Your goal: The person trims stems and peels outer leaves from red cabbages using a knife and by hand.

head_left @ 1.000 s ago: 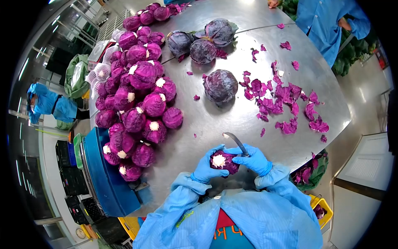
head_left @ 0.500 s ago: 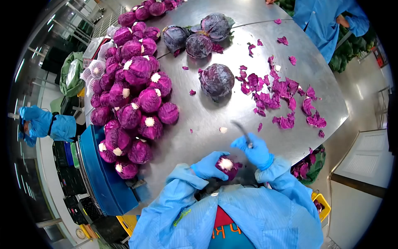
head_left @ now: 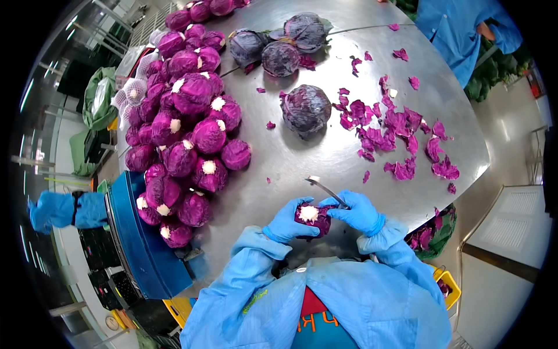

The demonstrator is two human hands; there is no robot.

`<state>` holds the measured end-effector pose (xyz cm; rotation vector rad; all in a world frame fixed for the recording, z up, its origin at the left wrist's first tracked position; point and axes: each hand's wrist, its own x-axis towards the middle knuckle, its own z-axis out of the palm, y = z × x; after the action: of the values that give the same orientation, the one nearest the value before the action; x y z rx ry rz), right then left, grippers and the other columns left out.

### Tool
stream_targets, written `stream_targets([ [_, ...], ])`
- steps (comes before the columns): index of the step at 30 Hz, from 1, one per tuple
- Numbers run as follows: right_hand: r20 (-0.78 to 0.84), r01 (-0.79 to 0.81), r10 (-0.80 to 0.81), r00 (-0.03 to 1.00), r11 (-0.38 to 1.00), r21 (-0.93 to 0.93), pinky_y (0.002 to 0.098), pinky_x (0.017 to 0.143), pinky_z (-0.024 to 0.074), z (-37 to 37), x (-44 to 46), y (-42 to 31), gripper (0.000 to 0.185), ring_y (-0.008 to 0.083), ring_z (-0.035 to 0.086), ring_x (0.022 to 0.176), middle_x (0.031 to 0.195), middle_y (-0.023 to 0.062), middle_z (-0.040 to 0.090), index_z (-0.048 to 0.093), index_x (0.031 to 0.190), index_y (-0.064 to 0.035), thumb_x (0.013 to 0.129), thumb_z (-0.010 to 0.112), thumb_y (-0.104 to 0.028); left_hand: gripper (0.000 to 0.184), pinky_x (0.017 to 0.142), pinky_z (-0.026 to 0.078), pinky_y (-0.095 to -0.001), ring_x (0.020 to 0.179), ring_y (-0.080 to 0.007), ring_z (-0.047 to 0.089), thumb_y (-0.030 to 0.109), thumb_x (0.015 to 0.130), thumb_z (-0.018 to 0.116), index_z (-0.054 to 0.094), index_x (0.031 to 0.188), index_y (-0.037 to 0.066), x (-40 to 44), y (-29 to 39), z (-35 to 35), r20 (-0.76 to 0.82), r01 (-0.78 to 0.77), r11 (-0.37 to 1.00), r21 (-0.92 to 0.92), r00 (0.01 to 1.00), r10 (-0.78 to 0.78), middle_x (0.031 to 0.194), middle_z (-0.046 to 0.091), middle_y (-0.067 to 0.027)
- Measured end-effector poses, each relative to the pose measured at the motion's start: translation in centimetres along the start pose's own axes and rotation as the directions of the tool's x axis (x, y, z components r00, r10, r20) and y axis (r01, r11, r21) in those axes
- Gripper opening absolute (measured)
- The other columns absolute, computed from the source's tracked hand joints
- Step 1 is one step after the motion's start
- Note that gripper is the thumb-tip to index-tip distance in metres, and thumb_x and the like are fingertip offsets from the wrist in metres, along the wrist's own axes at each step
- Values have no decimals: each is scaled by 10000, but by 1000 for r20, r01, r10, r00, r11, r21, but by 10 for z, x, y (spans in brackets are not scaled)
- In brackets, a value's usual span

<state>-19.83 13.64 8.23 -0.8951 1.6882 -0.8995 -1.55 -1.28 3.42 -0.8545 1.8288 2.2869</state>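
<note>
A small purple cabbage (head_left: pixel 314 216) with its pale cut stem facing up is held near the table's front edge. My left hand (head_left: pixel 288 221), in a blue glove, wraps round its left side. A curved knife (head_left: pixel 329 192) is gripped in my gloved right hand (head_left: pixel 359 213), whose fingertips touch the cabbage's right side. The blade points up and left, and a pale piece (head_left: pixel 314 179) is at its tip. Beyond my hands, a dark untrimmed cabbage (head_left: pixel 306 110) sits on the metal table (head_left: pixel 267 203).
Trimmed cabbages (head_left: pixel 192 93) are heaped at the left. More dark cabbages (head_left: pixel 281 59) lie at the back. Loose purple leaves (head_left: pixel 401 128) are scattered at the right. A blue bin (head_left: pixel 142 244) stands at the left edge. A person's blue sleeve (head_left: pixel 503 32) shows at the upper right.
My right hand swung away from the cabbage with the knife, then came back against it. My left hand has kept hold of the cabbage. The person at far left has moved lower in view.
</note>
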Motion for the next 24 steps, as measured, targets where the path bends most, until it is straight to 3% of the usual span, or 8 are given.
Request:
stream_targets([
  [3,174,-28,-84,981,830,557,285,802,484,-14,-7,-30,359,120,603,876,973,38,676,658,1177,-74,828,722,-129,953,951,469,-380,1087,-265,580,319,504,899,483,1289,-26,5,4,9,-79,6,934,358,997,24,1183,581,-164],
  [6,-129,113,-29,991,692,713,284,782,491,-19,-9,-50,363,120,599,849,937,30,667,635,1187,-37,840,707,-114,843,964,459,-387,1069,-269,592,326,589,853,504,1281,-8,3,1,14,-133,-13,947,320,989,59,1144,600,-155],
  [7,-229,-1,169,959,807,591,239,747,485,-28,-1,-38,403,87,580,818,935,12,649,600,1233,-27,848,691,-102,807,968,456,-389,1062,-270,596,328,618,837,511,1278,-2,1,1,14,-156,-20,951,308,985,72,1131,606,-152],
  [8,-545,237,4,838,898,371,194,664,464,-25,13,-3,405,49,536,717,906,-7,623,595,1257,-65,865,673,-128,783,976,455,-391,1083,-267,589,318,646,824,503,1286,0,-1,2,12,-94,-11,999,41,995,15,1167,590,-157],
  [10,-797,214,-192,573,974,-80,176,577,424,-30,27,47,367,25,470,630,885,-25,608,611,1252,-108,893,643,-180,735,993,455,-393,1125,-262,576,299,703,796,487,1302,5,-5,5,5,51,52,877,-477,998,-32,1240,557,-167],
  [13,-537,101,230,812,850,517,195,559,431,-30,-3,17,350,40,476,604,888,-9,616,616,1256,-138,923,616,-246,788,876,526,-512,1183,-371,519,507,790,648,411,1369,28,-10,-12,3,270,232,295,-927,958,93,1307,498,-217],
  [15,-509,109,188,840,860,499,192,560,432,-11,-4,24,354,41,490,611,905,2,628,616,1259,-142,934,601,-281,818,817,528,-577,1195,-404,490,627,833,500,374,1395,46,-6,-28,0,363,383,-76,-920,911,198,1338,456,-221],
  [24,-323,74,86,942,888,453,182,520,379,33,5,16,323,24,447,579,928,-9,654,631,1236,-137,926,623,-226,927,848,529,-518,1180,-392,511,714,753,565,382,1400,76,-7,-20,-11,226,246,-97,-965,957,180,1346,460,-232],
])
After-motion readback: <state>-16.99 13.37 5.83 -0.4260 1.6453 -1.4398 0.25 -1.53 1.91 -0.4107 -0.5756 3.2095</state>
